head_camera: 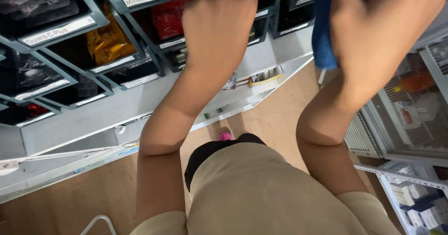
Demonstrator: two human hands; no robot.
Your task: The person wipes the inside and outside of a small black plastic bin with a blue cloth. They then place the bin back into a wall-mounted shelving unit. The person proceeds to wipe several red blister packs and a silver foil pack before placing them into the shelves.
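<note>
My left hand (219, 20) is raised against a dark storage bin (261, 1) in a wall rack; its fingertips are cut off by the top edge, so its grip stays hidden. My right hand (382, 25) is raised at the upper right and is blurred. It is closed around a blue cloth (323, 34) that hangs down beside the wrist. Both forearms reach up from my beige top (261, 193).
A rack of labelled dark bins holds orange packets (108, 41) and red packets (169, 18). White wire shelves (410, 123) with small boxes stand at the right. A white shelf ledge (93, 118) runs below the bins. Tan floor tiles (275, 118) lie beneath, with a pink shoe (225, 136).
</note>
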